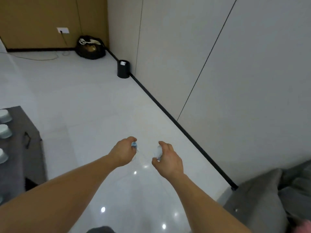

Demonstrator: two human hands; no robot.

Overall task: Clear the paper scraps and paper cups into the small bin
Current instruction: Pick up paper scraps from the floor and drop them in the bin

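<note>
Both bare forearms reach forward from the bottom edge over a glossy white floor [84, 98], with the hands held side by side and apart, at about the same height.

The left hand [124, 151] has its fingers curled round a crumpled paper scrap [134, 145] that shows a patch of blue at the fingertips, with a bit of white poking out below the palm. The right hand [168, 158] pinches a white wad of paper [158, 151] between thumb and bent fingers, the wad facing the left hand across the gap. Neither piece touches the other.

The small bin [122, 73], black and round, stands on the floor well ahead of both hands and slightly to their left. It sits against the black skirting [168, 115] at the foot of the pale panelled wall [185, 64]. Something white [123, 63] shows inside its open top.

Three pale paper cups [5, 116] stand in a row on a grey table [20, 145] at the left edge, well to the left of the left hand.

A black bag [90, 47] with white cord on top slumps in the far corner beyond the bin. A grey sofa [262, 199] fills the lower right corner, beside the right forearm.
</note>
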